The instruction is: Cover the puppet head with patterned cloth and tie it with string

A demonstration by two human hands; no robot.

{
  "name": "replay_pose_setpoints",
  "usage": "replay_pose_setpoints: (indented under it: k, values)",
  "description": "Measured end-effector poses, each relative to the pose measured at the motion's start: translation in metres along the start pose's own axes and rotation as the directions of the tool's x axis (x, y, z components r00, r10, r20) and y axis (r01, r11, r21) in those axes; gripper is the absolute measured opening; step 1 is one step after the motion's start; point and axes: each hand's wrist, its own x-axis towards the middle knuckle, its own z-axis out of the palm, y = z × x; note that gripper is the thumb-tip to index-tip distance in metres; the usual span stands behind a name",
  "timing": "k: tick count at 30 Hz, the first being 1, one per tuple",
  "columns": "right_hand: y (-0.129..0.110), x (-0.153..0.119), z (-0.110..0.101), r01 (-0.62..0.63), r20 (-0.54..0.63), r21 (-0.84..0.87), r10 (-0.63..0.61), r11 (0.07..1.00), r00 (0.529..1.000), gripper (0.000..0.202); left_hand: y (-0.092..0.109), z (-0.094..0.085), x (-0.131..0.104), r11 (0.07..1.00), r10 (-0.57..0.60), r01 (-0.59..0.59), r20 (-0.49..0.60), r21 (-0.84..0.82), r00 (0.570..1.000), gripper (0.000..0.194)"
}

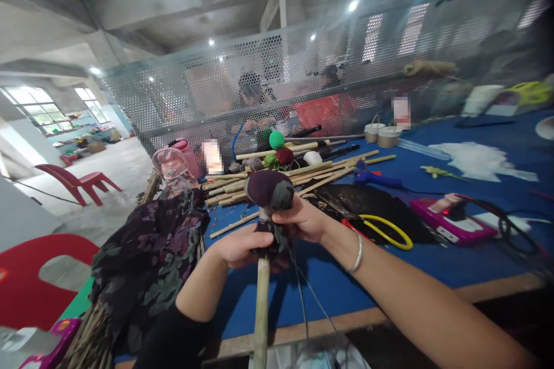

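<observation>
In front of me stands a wooden stick, its top end a round head wrapped in dark purple and grey patterned cloth. My left hand is closed round the gathered cloth just below the head, thumb on top. On the other side my right hand pinches the neck under the head, its fingers partly hidden behind. Thin grey string hangs from the gathered cloth past the table edge. Matching dark patterned cloth lies heaped on the left.
Scissors with yellow handles lie right of my hands, near a purple power strip and a blue glue gun. Wooden sticks and coloured balls lie beyond. A perforated metal screen divides the table, with people behind it.
</observation>
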Motion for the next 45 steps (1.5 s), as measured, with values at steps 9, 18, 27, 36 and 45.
replay_pose_setpoints:
  k: [9,18,27,36,45]
  values:
    - [-0.005,0.005,0.011,0.198,-0.174,-0.084,-0.21,0.977,0.962,0.032,0.03,0.05,0.015,0.719,0.549,-0.066,-0.507,0.692,0.664,0.043]
    - [-0.015,-0.003,0.004,0.222,-0.027,-0.504,-0.272,0.835,0.962,0.025,0.009,0.025,0.014,0.951,0.308,-0.249,-0.584,0.182,0.751,0.04]
    - [-0.014,-0.011,0.008,0.031,-0.002,0.016,-0.031,0.999,1.0,0.034,0.004,0.033,0.007,0.955,0.253,-0.298,-0.481,-0.018,0.84,0.035]
    - [-0.009,-0.006,0.016,0.065,-0.067,-0.088,-0.071,0.994,0.995,0.04,0.002,0.028,0.001,0.874,0.391,-0.422,-0.168,-0.241,0.905,0.018]
    - [-0.006,0.0,0.012,0.09,-0.093,-0.149,-0.105,0.985,0.99,0.034,0.005,0.025,-0.002,0.845,0.323,-0.299,-0.022,-0.443,0.946,0.015]
